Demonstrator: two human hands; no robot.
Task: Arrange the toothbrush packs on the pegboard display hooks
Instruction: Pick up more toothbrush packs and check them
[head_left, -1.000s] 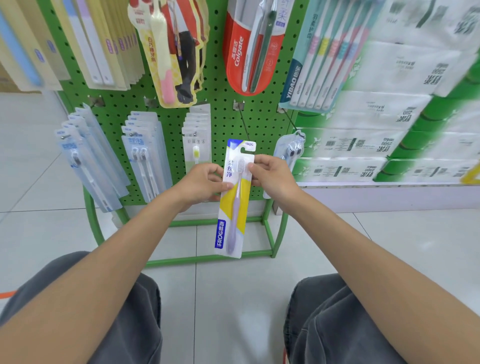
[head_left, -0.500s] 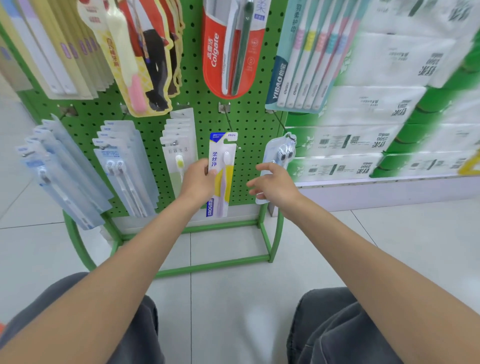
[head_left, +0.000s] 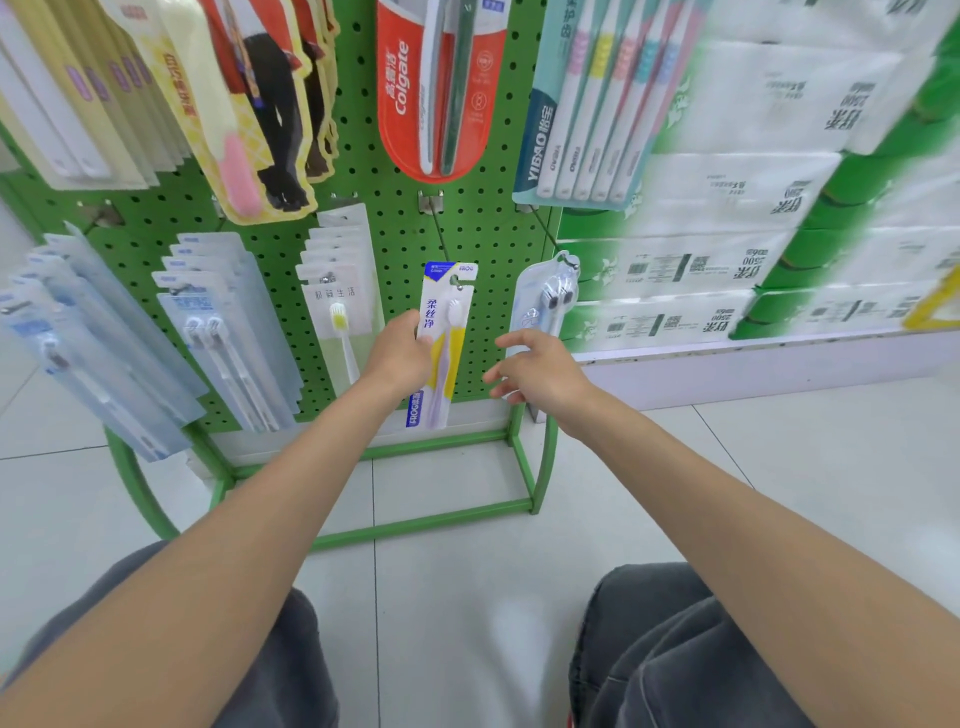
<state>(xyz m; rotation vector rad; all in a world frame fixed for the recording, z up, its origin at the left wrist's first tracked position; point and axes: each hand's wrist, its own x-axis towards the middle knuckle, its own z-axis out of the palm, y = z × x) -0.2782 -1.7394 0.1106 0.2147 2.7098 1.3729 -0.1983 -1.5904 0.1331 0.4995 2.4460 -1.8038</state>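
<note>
A white, yellow and blue toothbrush pack (head_left: 444, 332) hangs with its top slot at the tip of a metal hook (head_left: 440, 228) on the green pegboard (head_left: 400, 228). My left hand (head_left: 399, 353) grips the pack's left edge at mid-height. My right hand (head_left: 535, 370) hovers just right of the pack with fingers spread and relaxed, holding nothing. A clear pack with two dark-headed brushes (head_left: 545, 301) hangs on the hook to the right.
Several more packs fill the board: pale blue rows (head_left: 104, 332) at left, a white stack (head_left: 337, 280), a red Colgate pack (head_left: 441, 88) above. Tissue packs (head_left: 727, 218) are stacked to the right. The green stand frame (head_left: 431, 514) rests on a tiled floor; my knees are below.
The pack went from being held in both hands in front of the board up onto the hook. My right hand let go and drew back to the right; my left keeps hold.
</note>
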